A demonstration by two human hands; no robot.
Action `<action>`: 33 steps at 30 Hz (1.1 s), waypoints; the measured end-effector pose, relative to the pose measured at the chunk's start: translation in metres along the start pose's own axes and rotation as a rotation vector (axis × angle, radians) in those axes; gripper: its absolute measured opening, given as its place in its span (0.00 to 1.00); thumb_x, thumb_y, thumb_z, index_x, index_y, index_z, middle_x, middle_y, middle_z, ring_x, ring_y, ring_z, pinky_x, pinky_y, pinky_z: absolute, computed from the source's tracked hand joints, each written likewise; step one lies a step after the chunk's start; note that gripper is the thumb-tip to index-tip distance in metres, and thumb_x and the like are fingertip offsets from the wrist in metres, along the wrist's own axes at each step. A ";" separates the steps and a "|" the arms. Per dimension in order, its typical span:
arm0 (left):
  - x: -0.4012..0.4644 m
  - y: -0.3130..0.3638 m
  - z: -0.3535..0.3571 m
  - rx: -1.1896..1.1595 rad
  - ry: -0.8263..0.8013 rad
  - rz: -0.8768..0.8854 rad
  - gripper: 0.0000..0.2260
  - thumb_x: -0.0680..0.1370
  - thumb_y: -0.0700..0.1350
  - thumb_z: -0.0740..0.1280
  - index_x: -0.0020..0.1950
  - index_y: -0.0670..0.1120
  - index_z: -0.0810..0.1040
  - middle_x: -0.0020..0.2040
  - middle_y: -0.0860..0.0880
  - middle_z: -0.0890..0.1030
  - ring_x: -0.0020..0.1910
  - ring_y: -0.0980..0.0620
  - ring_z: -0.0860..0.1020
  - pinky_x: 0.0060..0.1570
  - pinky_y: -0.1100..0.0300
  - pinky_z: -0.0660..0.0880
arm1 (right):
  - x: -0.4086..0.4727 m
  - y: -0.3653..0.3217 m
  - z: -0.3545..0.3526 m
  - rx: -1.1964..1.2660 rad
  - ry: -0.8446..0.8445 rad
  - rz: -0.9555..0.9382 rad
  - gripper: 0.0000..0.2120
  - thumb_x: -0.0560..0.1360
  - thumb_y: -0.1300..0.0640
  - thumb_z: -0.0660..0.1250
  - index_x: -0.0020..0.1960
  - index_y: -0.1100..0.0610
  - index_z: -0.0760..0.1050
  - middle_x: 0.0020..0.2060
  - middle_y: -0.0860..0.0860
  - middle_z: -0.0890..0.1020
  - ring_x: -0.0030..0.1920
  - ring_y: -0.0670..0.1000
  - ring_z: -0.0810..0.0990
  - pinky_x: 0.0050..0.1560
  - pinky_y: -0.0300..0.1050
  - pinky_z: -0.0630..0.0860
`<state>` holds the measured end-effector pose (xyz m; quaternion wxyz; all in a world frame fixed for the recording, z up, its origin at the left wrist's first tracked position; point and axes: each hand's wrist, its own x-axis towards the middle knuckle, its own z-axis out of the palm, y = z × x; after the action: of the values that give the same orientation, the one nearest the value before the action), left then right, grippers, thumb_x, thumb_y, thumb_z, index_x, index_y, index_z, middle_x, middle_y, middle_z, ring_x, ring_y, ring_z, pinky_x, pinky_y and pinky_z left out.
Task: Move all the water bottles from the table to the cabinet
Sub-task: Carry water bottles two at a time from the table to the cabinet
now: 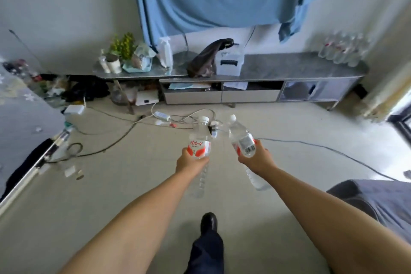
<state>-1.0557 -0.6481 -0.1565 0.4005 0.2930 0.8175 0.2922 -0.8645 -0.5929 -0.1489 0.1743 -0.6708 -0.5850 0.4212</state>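
My left hand (190,160) grips a clear water bottle (199,138) with a red and white label and a white cap, held out in front of me. My right hand (258,158) grips a second clear water bottle (241,138), its cap tilted to the left and its barcode facing me. Both bottles hang in the air above the floor. Ahead stands the long low grey cabinet (289,66) against the wall. Several water bottles (342,51) stand together on its right end.
On the cabinet's left half sit a plant (123,45), a spray bottle (165,52), a dark cloth (206,60) and a white box (230,62). Cables and a power strip (163,115) lie on the floor ahead. A table edge (29,176) runs along the left.
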 end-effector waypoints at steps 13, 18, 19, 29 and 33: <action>0.130 0.184 0.118 0.120 -0.277 0.207 0.26 0.70 0.52 0.73 0.65 0.46 0.70 0.59 0.49 0.78 0.50 0.48 0.76 0.50 0.59 0.72 | 0.160 -0.009 -0.116 0.183 0.286 0.146 0.27 0.69 0.50 0.73 0.64 0.54 0.67 0.53 0.53 0.80 0.51 0.55 0.79 0.52 0.48 0.74; 0.152 0.234 0.176 0.191 -0.386 0.227 0.27 0.72 0.53 0.72 0.66 0.45 0.68 0.62 0.46 0.77 0.58 0.46 0.76 0.52 0.57 0.71 | 0.201 0.009 -0.159 0.204 0.355 0.214 0.27 0.71 0.54 0.72 0.65 0.57 0.67 0.53 0.55 0.78 0.47 0.52 0.74 0.45 0.41 0.69; 0.157 0.243 0.187 0.206 -0.395 0.232 0.27 0.72 0.53 0.72 0.66 0.45 0.69 0.62 0.45 0.77 0.58 0.45 0.77 0.53 0.57 0.71 | 0.210 0.013 -0.167 0.206 0.360 0.224 0.26 0.71 0.54 0.72 0.65 0.57 0.67 0.52 0.54 0.78 0.46 0.52 0.74 0.41 0.40 0.69; 0.209 0.399 0.348 0.227 -0.450 0.295 0.27 0.70 0.52 0.73 0.65 0.45 0.70 0.60 0.45 0.79 0.56 0.44 0.78 0.54 0.55 0.74 | 0.344 0.071 -0.313 0.162 0.406 0.303 0.27 0.68 0.50 0.73 0.63 0.53 0.68 0.53 0.54 0.81 0.51 0.56 0.78 0.50 0.46 0.74; 0.224 0.464 0.416 0.205 -0.473 0.279 0.27 0.71 0.51 0.73 0.66 0.45 0.69 0.61 0.45 0.78 0.57 0.44 0.78 0.55 0.54 0.74 | 0.404 0.088 -0.386 0.165 0.381 0.324 0.28 0.69 0.52 0.73 0.66 0.55 0.66 0.56 0.56 0.80 0.55 0.58 0.78 0.52 0.47 0.73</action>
<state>-0.7117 -0.0819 -0.1453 0.5041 0.5015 0.6786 0.1839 -0.5277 -0.1389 -0.1336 0.2657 -0.8064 -0.3905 0.3559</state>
